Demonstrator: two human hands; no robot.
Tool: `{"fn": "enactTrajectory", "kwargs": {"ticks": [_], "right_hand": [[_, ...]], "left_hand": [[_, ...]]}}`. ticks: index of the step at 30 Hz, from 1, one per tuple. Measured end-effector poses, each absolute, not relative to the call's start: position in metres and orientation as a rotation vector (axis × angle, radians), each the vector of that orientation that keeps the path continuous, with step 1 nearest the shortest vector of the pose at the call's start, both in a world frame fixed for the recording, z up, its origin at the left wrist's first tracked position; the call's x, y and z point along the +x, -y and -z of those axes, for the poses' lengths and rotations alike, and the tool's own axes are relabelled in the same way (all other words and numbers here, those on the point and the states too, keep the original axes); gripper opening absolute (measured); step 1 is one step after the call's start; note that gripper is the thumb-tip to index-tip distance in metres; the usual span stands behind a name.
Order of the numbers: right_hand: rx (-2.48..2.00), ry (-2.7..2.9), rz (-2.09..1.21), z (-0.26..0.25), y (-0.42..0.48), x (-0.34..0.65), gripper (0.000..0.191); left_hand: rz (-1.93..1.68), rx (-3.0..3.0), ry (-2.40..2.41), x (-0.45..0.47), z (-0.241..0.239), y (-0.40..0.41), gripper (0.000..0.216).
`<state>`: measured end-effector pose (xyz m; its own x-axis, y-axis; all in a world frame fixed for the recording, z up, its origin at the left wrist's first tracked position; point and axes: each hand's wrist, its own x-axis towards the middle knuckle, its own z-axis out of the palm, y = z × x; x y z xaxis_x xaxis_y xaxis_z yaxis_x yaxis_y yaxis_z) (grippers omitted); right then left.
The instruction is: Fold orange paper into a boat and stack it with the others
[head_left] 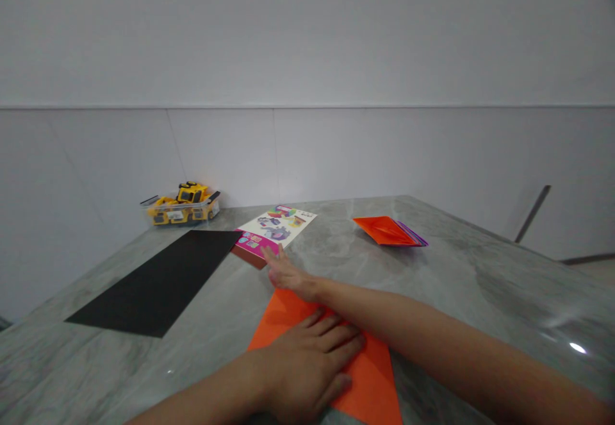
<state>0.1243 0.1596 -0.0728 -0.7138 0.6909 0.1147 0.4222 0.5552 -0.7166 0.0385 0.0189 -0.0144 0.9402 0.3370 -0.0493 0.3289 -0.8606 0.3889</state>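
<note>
An orange sheet of paper [278,324] lies on the table in front of me, partly covered by both arms. My left hand [312,358] rests flat on its middle, fingers spread and pointing right. Reaching across from the right, my right hand [289,276] is at the far corner of the sheet, its fingers stretched out and a thumb or finger raised. The contact under its palm is hidden. Neither hand grasps anything that I can see.
On the left lies a black sheet [166,281]. Beyond my right hand is a colourful printed booklet [281,227] over a brown sheet [247,258]. A clear plastic box [180,213] holds yellow toy vehicles. Orange and purple folded papers [387,229] sit at the back right.
</note>
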Motion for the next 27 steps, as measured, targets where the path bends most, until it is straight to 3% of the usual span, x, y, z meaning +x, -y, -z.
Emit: {"fn": "enactTrajectory", "kwargs": {"ticks": [15,27], "right_hand": [[-0.699,2.368,-1.035,0.049,-0.161,0.074,0.09],[-0.773,2.085,-0.803,0.052,-0.154,0.118,0.069]], "left_hand": [[-0.05,2.648,-0.481,0.04,0.01,-0.018,0.056],[-0.115,2.599,-0.802,0.031,0.015,-0.013,0.064]]}}
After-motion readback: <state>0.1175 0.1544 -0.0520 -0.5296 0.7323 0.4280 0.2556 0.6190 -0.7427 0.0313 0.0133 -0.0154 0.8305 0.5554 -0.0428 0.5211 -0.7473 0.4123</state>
